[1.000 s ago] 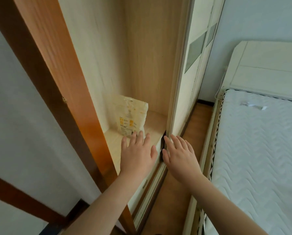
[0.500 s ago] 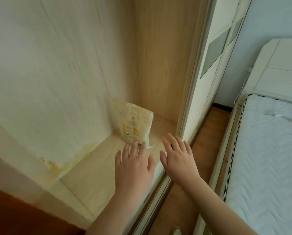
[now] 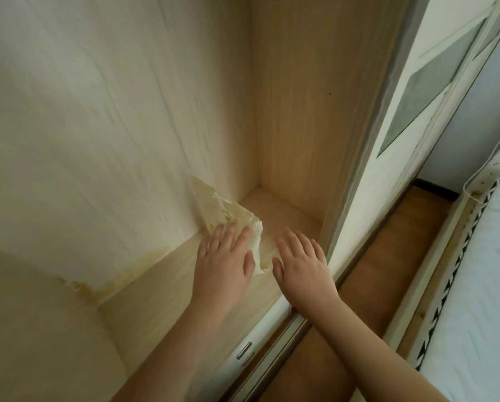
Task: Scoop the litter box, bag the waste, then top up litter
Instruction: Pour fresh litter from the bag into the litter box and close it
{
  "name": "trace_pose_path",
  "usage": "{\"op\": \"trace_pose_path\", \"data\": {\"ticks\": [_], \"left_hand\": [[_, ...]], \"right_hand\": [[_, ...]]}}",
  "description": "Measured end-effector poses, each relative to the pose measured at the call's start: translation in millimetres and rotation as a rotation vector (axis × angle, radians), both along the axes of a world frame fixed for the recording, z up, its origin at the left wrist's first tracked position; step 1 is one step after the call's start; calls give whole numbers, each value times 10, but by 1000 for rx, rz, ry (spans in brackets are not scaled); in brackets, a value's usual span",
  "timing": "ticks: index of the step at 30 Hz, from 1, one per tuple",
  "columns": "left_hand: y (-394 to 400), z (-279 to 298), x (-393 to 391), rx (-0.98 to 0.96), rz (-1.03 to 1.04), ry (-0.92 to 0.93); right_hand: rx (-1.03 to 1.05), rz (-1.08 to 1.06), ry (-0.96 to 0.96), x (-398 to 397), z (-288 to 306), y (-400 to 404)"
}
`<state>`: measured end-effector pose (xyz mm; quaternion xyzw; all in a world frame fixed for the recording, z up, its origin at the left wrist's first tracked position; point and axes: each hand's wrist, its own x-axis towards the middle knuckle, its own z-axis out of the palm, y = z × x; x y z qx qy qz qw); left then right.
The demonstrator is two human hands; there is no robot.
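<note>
The bag (image 3: 228,216) is touched by the flat left hand (image 3: 224,256); the right hand (image 3: 301,261) (fingers straight) holds nothing. Ungripped, it could be tipped over.

Shelf (image 3: 161,291) open up front; bag (image 3: 228,211) & walls block the back corner.

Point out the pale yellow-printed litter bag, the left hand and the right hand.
Pale yellow-printed litter bag (image 3: 228,208): head view, on its crinkled upper face.
Left hand (image 3: 224,256): head view, on the back of the hand.
Right hand (image 3: 302,264): head view, on the back of the hand.
</note>
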<state>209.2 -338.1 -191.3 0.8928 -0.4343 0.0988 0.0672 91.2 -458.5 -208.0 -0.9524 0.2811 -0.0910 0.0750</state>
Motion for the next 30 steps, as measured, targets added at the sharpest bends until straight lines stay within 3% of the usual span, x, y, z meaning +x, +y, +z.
{"op": "trace_pose_path", "data": {"ticks": [18, 30], "left_hand": [[-503, -555, 1810, 264, -344, -119], [-718, -806, 2759, 365, -319, -157]], "right_hand": [[63, 132, 166, 1347, -263, -356], [140, -7, 343, 2365, -482, -507]]}}
